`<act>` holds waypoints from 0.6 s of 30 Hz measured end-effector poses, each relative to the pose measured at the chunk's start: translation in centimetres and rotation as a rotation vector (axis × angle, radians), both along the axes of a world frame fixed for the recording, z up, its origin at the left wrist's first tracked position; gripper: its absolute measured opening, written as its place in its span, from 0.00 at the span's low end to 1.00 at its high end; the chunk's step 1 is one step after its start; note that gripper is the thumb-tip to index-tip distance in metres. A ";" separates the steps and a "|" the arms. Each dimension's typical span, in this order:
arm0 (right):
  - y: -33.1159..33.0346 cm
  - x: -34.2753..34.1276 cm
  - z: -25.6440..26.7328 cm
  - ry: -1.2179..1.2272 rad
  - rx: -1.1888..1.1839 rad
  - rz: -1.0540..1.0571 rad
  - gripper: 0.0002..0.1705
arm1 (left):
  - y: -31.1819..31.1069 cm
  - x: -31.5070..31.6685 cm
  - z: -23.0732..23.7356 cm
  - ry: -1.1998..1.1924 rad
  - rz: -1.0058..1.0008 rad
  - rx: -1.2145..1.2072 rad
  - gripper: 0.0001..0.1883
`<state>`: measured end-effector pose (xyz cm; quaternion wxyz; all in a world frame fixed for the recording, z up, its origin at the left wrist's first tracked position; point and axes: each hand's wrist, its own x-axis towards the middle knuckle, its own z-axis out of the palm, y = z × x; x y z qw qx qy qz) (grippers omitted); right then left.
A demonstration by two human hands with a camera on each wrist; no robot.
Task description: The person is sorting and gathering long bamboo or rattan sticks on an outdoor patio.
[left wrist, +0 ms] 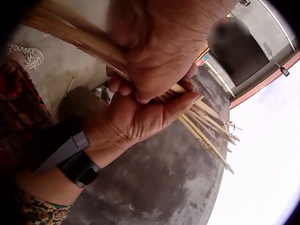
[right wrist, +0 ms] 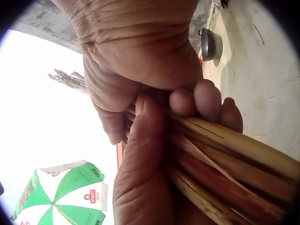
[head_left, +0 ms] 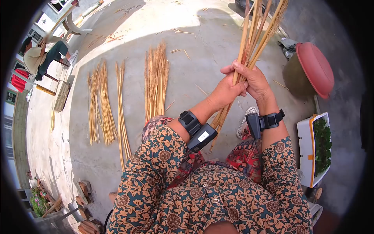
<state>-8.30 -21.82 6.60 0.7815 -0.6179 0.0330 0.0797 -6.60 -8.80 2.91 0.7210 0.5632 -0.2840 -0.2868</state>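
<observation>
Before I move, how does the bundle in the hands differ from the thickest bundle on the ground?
The held bundle is gripped by the left hand and right hand, while the thickest ground bundle lies untouched. The held bundle has fewer stalks, and they fan apart beyond the hands; the thickest ground bundle is denser, its stalks packed side by side. Both are straw-coloured with brushy heads.

Bright sunlight is cast across the far courtyard, while the nearer concrete floor point(head_left: 187, 74) is left in soft shade. Edges are bowed and darkened in the head view; in both wrist views, the sky point(left wrist: 267, 150) is blown out white.
</observation>
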 end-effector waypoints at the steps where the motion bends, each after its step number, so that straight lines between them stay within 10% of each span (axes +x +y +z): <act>1: -0.2 -0.1 -0.1 0.054 -0.025 -0.030 0.21 | -0.2 0.2 -0.6 0.001 -0.038 -0.009 0.16; 9: -2.7 0.3 -0.7 -0.148 0.161 -0.260 0.20 | 1.9 1.7 -0.6 0.143 -0.116 0.209 0.35; 18: -4.6 -0.4 -1.8 -0.150 0.324 -0.350 0.18 | 2.4 1.5 -3.8 -0.147 -0.321 0.596 0.20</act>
